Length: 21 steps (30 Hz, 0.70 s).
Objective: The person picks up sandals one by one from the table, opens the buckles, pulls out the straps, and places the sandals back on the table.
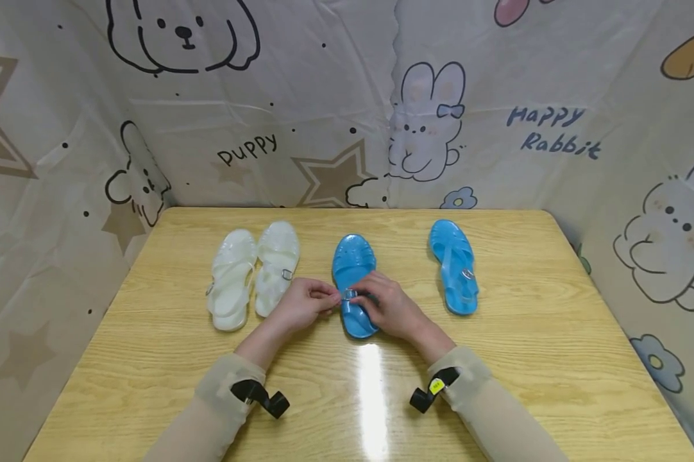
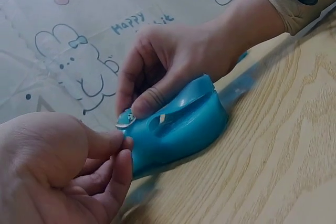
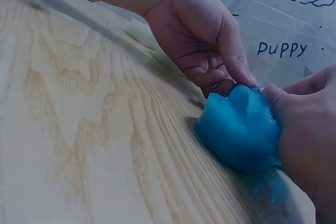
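A blue jelly sandal (image 1: 354, 253) lies near the middle of the table, toe toward the back wall. At the left side of its metal buckle (image 1: 349, 294), my left hand (image 1: 301, 305) pinches the strap between thumb and fingertips. My right hand (image 1: 394, 307) reaches over the sandal from the right, its thumb and fingers gripping the strap by the buckle. In the left wrist view the sandal's heel (image 2: 184, 124) faces the camera, and the buckle is partly covered by the right thumb. The strap's tip is hidden by the fingers.
A second blue sandal (image 1: 453, 266) lies apart to the right. On the left, two whitish translucent sandals, one farther left (image 1: 231, 282) and one nearer the middle (image 1: 278, 256), lie side by side. A printed cloth (image 1: 324, 96) hangs behind the wooden table (image 1: 532, 372).
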Motion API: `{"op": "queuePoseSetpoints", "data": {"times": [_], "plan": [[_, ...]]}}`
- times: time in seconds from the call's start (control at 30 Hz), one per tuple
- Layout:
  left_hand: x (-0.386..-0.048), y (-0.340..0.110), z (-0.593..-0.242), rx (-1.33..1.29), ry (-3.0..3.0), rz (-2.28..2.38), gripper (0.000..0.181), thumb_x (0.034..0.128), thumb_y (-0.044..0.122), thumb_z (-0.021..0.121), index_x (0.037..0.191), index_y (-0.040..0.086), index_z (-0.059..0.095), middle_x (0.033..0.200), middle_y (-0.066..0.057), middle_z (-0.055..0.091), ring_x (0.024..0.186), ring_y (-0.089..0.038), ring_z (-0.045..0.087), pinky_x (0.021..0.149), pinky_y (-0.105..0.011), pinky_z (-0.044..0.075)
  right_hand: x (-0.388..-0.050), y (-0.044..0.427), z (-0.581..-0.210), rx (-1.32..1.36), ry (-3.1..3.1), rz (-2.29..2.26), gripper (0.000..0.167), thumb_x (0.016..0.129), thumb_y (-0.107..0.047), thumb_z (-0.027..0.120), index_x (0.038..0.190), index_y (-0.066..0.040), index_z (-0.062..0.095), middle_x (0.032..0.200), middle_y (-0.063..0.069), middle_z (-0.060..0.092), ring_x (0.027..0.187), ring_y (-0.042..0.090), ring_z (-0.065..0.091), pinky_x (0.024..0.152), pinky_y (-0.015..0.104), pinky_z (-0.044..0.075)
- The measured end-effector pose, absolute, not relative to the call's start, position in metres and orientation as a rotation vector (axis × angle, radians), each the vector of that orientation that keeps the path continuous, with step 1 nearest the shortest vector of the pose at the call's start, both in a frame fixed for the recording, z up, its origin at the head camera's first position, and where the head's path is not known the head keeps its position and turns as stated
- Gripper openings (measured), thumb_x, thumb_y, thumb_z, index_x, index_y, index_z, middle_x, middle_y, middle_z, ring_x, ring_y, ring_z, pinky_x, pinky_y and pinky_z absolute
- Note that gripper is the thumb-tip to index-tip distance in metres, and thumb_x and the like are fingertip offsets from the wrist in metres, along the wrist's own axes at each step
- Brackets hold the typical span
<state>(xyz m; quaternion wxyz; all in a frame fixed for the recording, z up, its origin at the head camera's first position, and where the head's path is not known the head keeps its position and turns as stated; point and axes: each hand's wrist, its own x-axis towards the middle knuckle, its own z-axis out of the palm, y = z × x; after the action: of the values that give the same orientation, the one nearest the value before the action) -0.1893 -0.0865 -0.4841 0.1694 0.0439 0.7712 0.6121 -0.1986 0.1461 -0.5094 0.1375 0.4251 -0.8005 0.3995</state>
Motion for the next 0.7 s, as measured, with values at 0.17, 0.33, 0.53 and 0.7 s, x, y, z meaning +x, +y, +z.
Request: {"op": "queuePoseSetpoints", "data": {"times": [0.17,0.33,0.53,0.7], "plan": [[-0.1909,-0.084,-0.4829,0.125,2.245,1.665,0.012,0.1017,0.007,0.072,0.103,-0.004,0.076,0.089,-0.008,0.072,0.079,-0.015,0.064,0.07,-0.027,0.056,-0.1987,0.1457,-0.5097,1.226,-2.308,1.166,0.02,0.097,0.002,0.075,0.115,-0.004,0.074,0.107,0.001,0.072,0.102,0.016,0.066,0.089,0.032,0.058],[-0.1923,-0.0803,-0.4794,0.152,2.278,1.616,0.012,0.1018,0.008,0.071,0.102,-0.002,0.078,0.087,-0.005,0.071,0.078,-0.014,0.062,0.069,-0.025,0.052,-0.198,0.1467,-0.5085,1.22,-2.29,1.194,0.02,0.096,0.003,0.076,0.115,-0.004,0.074,0.108,0.002,0.073,0.103,0.017,0.067,0.09,0.033,0.058],[-0.1904,-0.0809,-0.4772,0.169,2.285,1.636,0.012,0.1021,0.008,0.072,0.101,-0.002,0.078,0.089,-0.008,0.073,0.08,-0.014,0.062,0.069,-0.026,0.052,-0.1988,0.1467,-0.5088,1.216,-2.277,1.218,0.02,0.096,0.004,0.075,0.115,-0.004,0.074,0.109,0.003,0.073,0.104,0.018,0.068,0.091,0.033,0.058],[-0.1883,-0.0841,-0.4794,0.255,2.298,1.641,0.009,0.1018,0.006,0.072,0.106,-0.001,0.075,0.094,-0.01,0.075,0.084,-0.015,0.066,0.073,-0.027,0.054,-0.1985,0.1473,-0.5098,1.203,-2.274,1.22,0.02,0.095,0.004,0.076,0.114,-0.003,0.074,0.108,0.004,0.073,0.103,0.018,0.068,0.09,0.033,0.058]]}}
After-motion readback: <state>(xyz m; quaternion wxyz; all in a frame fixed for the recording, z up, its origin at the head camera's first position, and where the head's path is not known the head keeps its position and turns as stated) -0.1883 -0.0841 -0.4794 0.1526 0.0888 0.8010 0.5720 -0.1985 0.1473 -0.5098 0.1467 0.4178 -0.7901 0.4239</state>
